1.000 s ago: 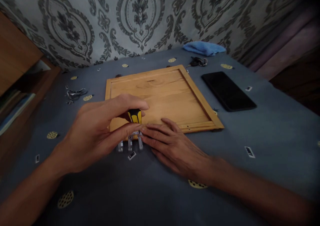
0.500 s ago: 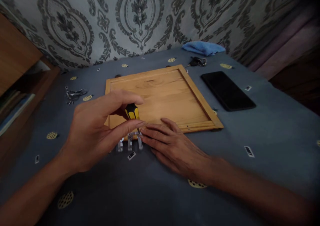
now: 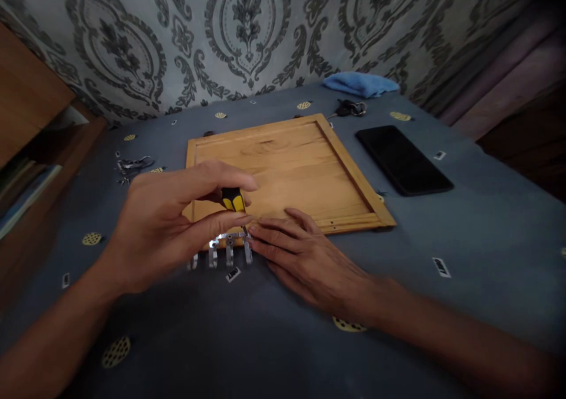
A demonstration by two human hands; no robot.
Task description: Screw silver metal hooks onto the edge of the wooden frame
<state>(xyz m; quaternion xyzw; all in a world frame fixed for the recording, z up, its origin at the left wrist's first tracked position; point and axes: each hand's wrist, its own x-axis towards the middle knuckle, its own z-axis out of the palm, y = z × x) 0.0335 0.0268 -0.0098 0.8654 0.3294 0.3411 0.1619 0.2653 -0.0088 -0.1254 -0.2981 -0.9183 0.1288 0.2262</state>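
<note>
My left hand is closed round a short screwdriver with a black and yellow handle, thumb and fingers on the grip. Its shaft points down at the right end of a silver metal hook rack along the near edge of a framed wooden board. Several hooks stick out toward me over the cloth; my left hand hides part of the rack. My right hand lies with fingers stretched out across the board's near edge, fingertips beside the screwdriver tip. Whether they touch the rack is unclear.
A black phone lies right of the board. Behind it are keys and a folded blue cloth. Small metal pieces lie at the left. A wooden shelf unit borders the blue patterned tablecloth.
My left hand has turned and shifted slightly, with the screwdriver handle moving a little; more of the hook rack shows below it. My right hand stays in place.
</note>
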